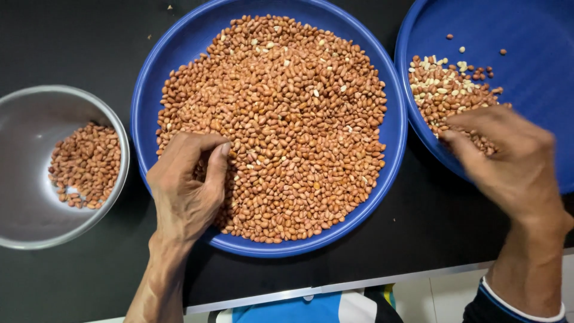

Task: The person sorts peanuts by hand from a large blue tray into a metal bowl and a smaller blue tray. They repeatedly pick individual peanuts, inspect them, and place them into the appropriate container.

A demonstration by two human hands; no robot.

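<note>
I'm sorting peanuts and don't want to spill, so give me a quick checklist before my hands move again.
1. Left hand over the full round blue plastic tray: ok.
2. Right hand over the second blue tray with the small heap: ok.
3. Peanuts between right fingers: cannot tell.
4. Round steel bowl has room: ok.
5. Black table free of loose peanuts: ok.

A steel bowl (36,209) sat off to the left on the black tabletop (412,233), with a small heap of red-skinned peanuts (86,164) inside it. Along the near edge ran a pale metal strip (359,282), and below that some blue and white clothing (311,308) showed.
</note>
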